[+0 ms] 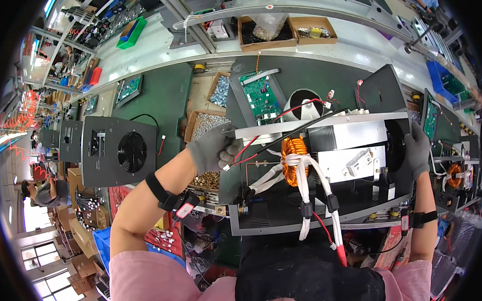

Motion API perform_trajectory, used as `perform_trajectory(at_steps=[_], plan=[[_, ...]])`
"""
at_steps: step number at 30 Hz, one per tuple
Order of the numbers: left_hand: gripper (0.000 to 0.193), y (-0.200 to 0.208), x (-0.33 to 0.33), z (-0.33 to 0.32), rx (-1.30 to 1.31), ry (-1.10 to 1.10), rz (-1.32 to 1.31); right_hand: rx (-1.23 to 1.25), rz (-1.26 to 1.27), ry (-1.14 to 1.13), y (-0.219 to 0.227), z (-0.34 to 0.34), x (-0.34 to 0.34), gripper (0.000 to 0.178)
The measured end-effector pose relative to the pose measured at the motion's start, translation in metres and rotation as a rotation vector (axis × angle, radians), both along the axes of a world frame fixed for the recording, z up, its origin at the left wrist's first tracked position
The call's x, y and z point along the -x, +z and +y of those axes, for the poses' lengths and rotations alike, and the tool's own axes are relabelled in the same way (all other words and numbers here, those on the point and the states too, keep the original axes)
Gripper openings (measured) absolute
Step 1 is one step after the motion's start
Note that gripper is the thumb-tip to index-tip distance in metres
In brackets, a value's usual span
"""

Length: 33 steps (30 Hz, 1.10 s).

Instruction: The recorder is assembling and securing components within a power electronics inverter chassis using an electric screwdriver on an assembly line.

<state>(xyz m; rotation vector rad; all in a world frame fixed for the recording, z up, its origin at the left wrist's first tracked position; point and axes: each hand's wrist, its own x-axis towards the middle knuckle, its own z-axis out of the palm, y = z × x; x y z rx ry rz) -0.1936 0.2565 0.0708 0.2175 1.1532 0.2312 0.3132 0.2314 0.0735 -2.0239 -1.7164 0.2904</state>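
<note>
A black metal chassis (254,221) stands open in front of me, with a copper-wound toroid coil (289,175), silver heat sinks (352,136) and thick white sleeved cables (304,196) inside. Along its far side runs a long silver metal plate (282,129). Grey-gloved, my left hand (213,149) is closed at the left end of this plate, its fingers curled. Thin red and black wires pass beside those fingers, and a small white connector (227,167) hangs just below them. My right hand (417,150), also gloved, grips the chassis's right end panel by the fan; its fingertips are partly hidden.
Beyond the chassis lie a green circuit board (261,94) and a white cylinder (302,103). Screw boxes (208,124) sit left of centre. A black fan housing (116,150) stands farther left. Cardboard trays (314,31) line the back shelf under a metal rail (300,10).
</note>
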Motion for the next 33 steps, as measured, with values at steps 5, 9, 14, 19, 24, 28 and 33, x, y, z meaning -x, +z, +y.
perform_trajectory(at_steps=[5,9,14,19,24,28,33], plan=[[0.03,-0.036,0.004,-0.029,0.005,0.011,-0.091,0.055,0.014,0.035,0.005,-0.007,0.001,0.027],[0.031,-0.052,0.009,-0.016,0.099,0.145,-0.054,0.002,-0.04,0.022,0.005,-0.024,0.004,0.032],[0.038,-0.047,-0.01,0.008,0.076,0.031,-0.141,0.026,-0.161,-0.116,-0.004,-0.056,-0.017,0.038],[0.041,-0.07,-0.019,0.024,0.106,-0.058,-0.257,0.072,-0.029,-0.201,0.001,-0.067,-0.038,0.034],[0.054,-0.057,-0.011,-0.004,-0.447,-0.214,0.08,0.12,-0.005,-0.208,0.001,-0.078,-0.028,0.034],[0.035,-0.165,0.095,-0.033,-1.198,-1.922,0.803,-0.117,-0.042,-0.247,-0.013,-0.131,-0.052,0.035],[0.043,-0.165,0.098,-0.127,-0.908,-0.953,1.157,-0.15,0.377,-0.724,-0.038,-0.263,-0.059,0.028]])
